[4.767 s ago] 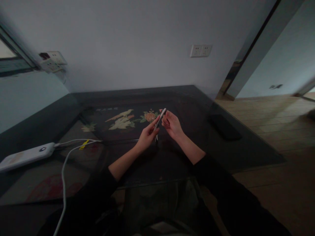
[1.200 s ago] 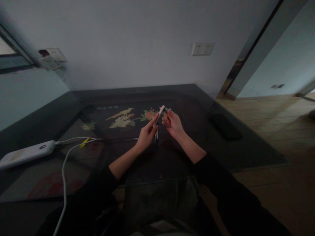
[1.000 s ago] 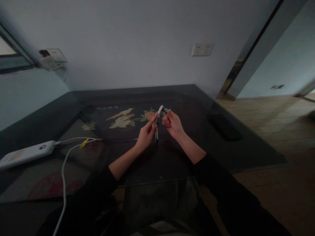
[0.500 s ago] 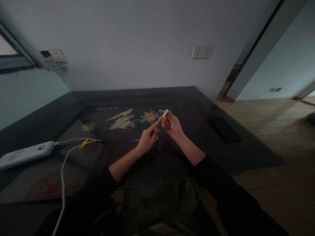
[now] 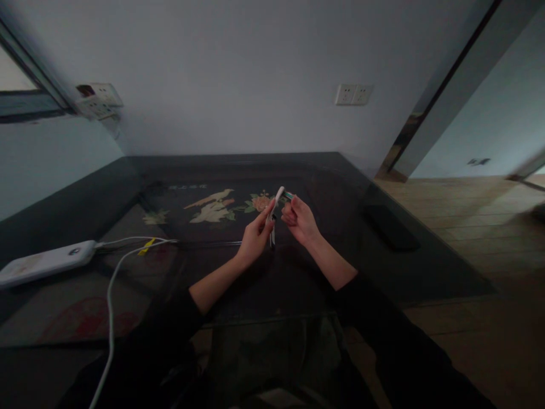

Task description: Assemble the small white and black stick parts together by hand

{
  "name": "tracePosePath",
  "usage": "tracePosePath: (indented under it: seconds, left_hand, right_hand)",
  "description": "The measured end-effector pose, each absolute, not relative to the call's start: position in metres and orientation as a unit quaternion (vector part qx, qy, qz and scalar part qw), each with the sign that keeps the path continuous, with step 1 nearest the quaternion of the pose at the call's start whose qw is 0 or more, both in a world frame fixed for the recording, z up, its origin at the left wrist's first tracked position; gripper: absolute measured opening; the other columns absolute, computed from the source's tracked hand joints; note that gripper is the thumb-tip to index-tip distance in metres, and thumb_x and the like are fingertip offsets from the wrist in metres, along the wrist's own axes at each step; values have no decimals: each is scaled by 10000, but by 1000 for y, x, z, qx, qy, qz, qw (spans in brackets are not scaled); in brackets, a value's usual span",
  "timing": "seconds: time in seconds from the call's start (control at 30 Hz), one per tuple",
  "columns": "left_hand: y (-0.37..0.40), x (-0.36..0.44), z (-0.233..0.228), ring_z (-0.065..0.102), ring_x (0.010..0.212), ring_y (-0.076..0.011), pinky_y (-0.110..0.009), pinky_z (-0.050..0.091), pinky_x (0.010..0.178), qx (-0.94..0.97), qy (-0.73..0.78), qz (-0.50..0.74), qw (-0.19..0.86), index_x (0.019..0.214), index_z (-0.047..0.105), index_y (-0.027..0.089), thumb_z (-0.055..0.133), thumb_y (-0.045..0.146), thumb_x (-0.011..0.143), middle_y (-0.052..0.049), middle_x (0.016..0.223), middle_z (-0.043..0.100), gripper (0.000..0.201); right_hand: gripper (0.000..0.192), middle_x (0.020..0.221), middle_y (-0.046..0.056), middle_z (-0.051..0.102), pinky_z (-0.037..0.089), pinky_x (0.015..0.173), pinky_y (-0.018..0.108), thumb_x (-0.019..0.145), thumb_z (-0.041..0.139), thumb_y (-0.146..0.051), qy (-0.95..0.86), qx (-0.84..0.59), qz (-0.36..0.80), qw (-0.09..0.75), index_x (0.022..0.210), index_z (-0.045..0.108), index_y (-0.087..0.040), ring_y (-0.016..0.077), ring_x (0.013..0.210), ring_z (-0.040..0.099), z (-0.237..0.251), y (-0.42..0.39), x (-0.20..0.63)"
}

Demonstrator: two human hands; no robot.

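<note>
Currently, head view only. Left hand (image 5: 254, 238) pinching white pen body (image 5: 275, 203) between thumb and fingers, tilted, upper end leaning toward the far edge of the bench (image 5: 298, 284). Right hand (image 5: 300, 220) closed on small teal piece (image 5: 288, 195), fingers curled, teal tip poking out just beside the pen's upper end; touching or not, cannot tell. Both hands held close together above bench centre, over the inlaid bird-and-flower panel (image 5: 215, 207). Thin dark bit hanging below the left fingers at the pen's lower end, too small to identify.

Elsewhere: white power bank (image 5: 45, 262) near left edge of bench, white cable (image 5: 111, 284) running from it toward the near edge. Dark flat object (image 5: 389, 227) near right edge, well apart from hands. Wall sockets (image 5: 353, 94) on far wall.
</note>
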State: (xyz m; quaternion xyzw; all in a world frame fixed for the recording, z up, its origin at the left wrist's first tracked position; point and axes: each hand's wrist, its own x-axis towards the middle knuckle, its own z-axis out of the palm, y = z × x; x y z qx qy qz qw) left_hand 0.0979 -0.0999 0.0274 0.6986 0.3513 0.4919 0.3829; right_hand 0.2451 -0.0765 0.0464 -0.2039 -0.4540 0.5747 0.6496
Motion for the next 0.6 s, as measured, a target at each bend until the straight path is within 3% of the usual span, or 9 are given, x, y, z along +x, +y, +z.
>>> tracePosePath:
  seconds: [0.17,0.33,0.6]
  left_hand:
    - [-103,100,28,359,527,-70,-193,356,528,698,342,484,403,1512,373,195,511,237,927,6,762,649,602]
    - [-109,101,28,329,522,-74,-203,333,515,720,329,467,394,1501,398,202,505,261,941,11,745,630,574]
    - [-105,100,27,398,556,-77,-205,373,559,726,320,463,395,1486,429,209,524,250,923,-23,831,680,572]
  right_hand:
    - [377,454,-115,301,117,433,275,748,742,-560,-452,-219,576,645,823,598,-219,68,423,162,49,-79,246]
    - [469,471,-119,285,127,434,274,716,760,-569,-438,-225,585,644,996,668,-204,69,429,159,50,-79,247]
    - [457,490,-113,268,134,434,275,768,703,-593,-435,-234,573,654,1002,664,-203,71,439,152,49,-77,246]
